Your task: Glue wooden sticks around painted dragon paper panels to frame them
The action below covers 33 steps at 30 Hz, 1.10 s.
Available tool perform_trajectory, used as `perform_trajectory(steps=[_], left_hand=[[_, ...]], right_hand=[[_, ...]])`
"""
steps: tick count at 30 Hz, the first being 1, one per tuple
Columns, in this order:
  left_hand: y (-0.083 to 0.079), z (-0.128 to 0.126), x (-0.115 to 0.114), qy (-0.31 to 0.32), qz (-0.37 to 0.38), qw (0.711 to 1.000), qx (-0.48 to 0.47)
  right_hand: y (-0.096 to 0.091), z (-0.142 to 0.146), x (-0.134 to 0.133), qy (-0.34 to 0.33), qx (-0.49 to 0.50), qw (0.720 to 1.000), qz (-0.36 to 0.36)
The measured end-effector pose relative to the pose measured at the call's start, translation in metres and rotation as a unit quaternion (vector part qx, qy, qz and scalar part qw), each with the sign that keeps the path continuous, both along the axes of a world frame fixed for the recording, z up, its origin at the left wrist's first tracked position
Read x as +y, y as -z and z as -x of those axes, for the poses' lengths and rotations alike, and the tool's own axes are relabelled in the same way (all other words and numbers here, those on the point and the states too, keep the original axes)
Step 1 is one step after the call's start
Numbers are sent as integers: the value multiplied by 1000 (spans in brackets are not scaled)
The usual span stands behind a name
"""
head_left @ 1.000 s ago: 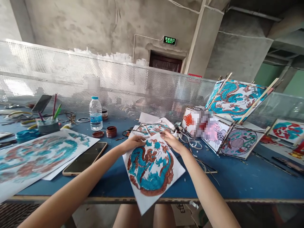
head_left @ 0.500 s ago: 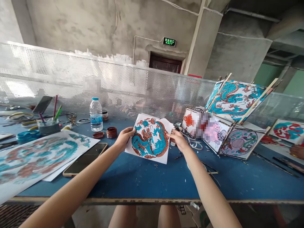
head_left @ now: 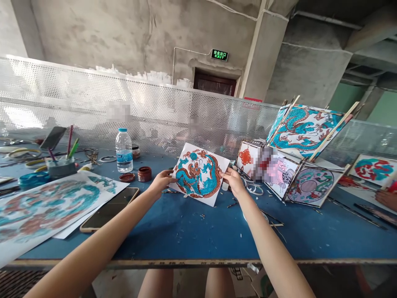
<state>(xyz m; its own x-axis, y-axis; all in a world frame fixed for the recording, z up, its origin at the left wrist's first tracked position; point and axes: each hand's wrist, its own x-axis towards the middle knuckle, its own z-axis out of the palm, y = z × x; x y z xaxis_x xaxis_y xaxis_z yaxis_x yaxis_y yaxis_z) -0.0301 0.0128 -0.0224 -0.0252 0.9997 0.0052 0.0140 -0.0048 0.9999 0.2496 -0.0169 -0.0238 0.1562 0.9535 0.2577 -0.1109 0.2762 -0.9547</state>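
Between my two hands is a white sheet of paper [head_left: 198,178] painted with a blue and brown dragon, tilted up off the table with its painted side toward me. My left hand [head_left: 163,183] grips its left edge, fingers closed on the paper. At the right edge my right hand [head_left: 232,180] pinches it, thumb in front and the other fingers partly hidden behind. Just left of my left hand stand an open jar of brown paint [head_left: 144,174] and its lid [head_left: 127,178].
A water bottle [head_left: 124,151], a phone [head_left: 110,210] and a larger painted sheet [head_left: 46,207] lie to the left. On the right stand painted lantern panels [head_left: 310,186] with protruding sticks. Another person's hand [head_left: 387,198] shows at the far right. Behind runs a perforated metal screen [head_left: 155,111].
The dragon paper has turned clockwise a little and tipped, its lower edge now higher. Both hands keep hold of it. The other person's hand at the far right has shifted slightly.
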Motion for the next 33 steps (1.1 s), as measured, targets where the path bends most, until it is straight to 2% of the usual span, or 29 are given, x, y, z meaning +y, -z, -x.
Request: perform_trajectory(steps=[7,17,23,27,30,33], left_hand=[[1,0,0,31,43,999,-13],[3,0,1,56,35,998,-8],[2,0,-3,64,44,997,-8],[2,0,-4,111,55,991,-44],[2,0,-1,157,54,980,-113],[0,2,1,159,68,975,-142]], right_hand=[[-1,-1,-1,14,4,1000,-2],[0,-2,0,10,10,1000,-3],[-1,-3,-1,51,-18,998,-28],[3,-8,-2,79,-18,995,-57],[5,-12,-2,61,-9,998,-20],[8,-13,0,-18,-17,999,40]])
